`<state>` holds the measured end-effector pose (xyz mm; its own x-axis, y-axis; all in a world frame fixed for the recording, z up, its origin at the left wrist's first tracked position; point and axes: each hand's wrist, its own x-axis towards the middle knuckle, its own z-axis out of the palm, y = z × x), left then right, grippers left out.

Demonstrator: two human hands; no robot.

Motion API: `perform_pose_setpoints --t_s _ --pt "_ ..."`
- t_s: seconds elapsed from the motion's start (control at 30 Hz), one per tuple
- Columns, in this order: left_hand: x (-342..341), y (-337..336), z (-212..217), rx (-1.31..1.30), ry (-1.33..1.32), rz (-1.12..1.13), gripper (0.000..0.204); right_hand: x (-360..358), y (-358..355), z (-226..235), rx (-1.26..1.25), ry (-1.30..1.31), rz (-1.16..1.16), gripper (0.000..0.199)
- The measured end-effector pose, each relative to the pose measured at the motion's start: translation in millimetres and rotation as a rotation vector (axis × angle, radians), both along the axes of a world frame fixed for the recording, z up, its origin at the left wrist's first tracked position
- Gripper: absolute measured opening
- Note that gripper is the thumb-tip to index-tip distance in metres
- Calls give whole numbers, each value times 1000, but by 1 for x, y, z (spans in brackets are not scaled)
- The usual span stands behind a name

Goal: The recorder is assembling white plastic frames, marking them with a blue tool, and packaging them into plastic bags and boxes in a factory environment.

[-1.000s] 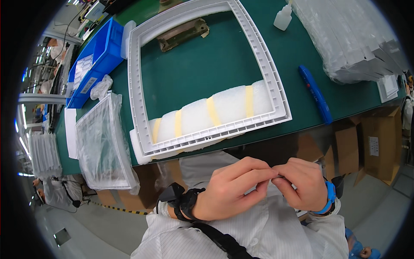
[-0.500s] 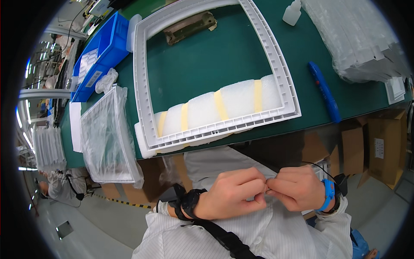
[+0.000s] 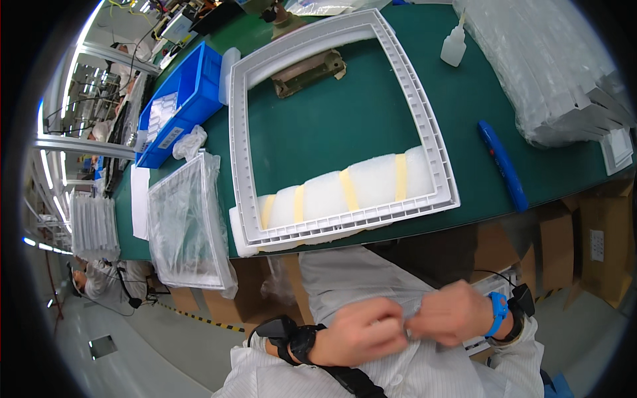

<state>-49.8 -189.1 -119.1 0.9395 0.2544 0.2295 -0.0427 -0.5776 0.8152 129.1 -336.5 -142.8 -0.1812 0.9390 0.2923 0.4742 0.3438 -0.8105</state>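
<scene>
My left hand (image 3: pixel 367 331) and my right hand (image 3: pixel 450 314) meet over my lap, below the table's front edge. The fingers of both are curled in and pinched close together. Whatever lies between the fingertips is too small and blurred to name. Beyond them a white rectangular plastic frame (image 3: pixel 442 162) rests on the green table (image 3: pixel 325 132). White foam rolls bound with yellow tape (image 3: pixel 325 192) lie under its near side. Neither hand touches the frame.
A clear-bagged white panel (image 3: pixel 186 225) overhangs the table edge at left, near a blue bin (image 3: pixel 202 83). At right lie a blue pen-shaped tool (image 3: pixel 502 166), a small squeeze bottle (image 3: pixel 454 46) and wrapped stacked parts (image 3: pixel 551 73). Cardboard boxes (image 3: pixel 600 232) stand below.
The whole table scene has shifted down and slightly right in the view. My hands remain close together over my lap, a little lower, and are more blurred now.
</scene>
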Motion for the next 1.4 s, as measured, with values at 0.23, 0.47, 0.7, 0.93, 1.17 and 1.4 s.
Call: perform_pose_setpoints --t_s 0.23,0.47,0.7,0.93,1.17,1.4 --pt "-9 49 63 -435 208 123 17 6 -12 -18 52 251 -70 10" --pt "83 86 128 -611 504 96 15 5 -10 -81 -72 449 -214 8" --pt "151 138 90 -884 559 42 3 2 -13 -105 -98 550 -324 11" --pt "211 162 73 -617 509 60 17 -6 -17 -172 -225 514 -534 10" --pt "230 163 59 -227 432 92 17 -3 -13 -172 -166 441 -586 10" --pt "236 152 55 -5 429 146 15 0 -13 -176 -148 456 -604 10"
